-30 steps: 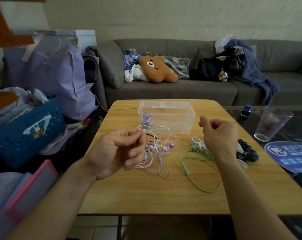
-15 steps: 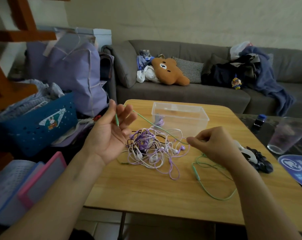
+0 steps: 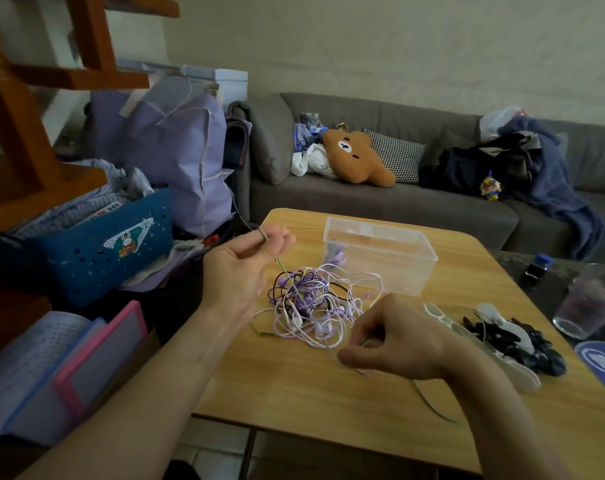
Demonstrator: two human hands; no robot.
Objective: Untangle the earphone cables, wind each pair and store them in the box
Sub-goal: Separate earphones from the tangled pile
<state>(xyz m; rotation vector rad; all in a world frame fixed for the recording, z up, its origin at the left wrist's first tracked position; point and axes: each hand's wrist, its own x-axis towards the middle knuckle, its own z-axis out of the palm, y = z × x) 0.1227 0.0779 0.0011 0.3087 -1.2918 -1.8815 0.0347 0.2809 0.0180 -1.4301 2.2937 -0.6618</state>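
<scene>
A tangle of purple, white and black earphone cables (image 3: 315, 306) lies on the wooden table (image 3: 329, 393) in front of a clear plastic box (image 3: 380, 254). My left hand (image 3: 242, 271) is raised palm up at the table's left edge, with a thin green earphone cable (image 3: 287, 271) looped around its fingers. That cable runs down across the tangle to my right hand (image 3: 391, 344), which pinches it low over the table. More green cable (image 3: 432, 403) trails out below my right wrist.
White and black objects (image 3: 512, 341) lie to the right of my right hand. A tinted glass (image 3: 585, 306) and a small bottle (image 3: 536, 268) stand on the dark table at right. A blue basket (image 3: 96, 254), bags and books crowd the left; a grey sofa (image 3: 398, 202) sits behind.
My left hand stayed raised with the green cable now wound round its fingers. My right hand moved down and toward me, drawing the cable over the tangle. The view shifted left.
</scene>
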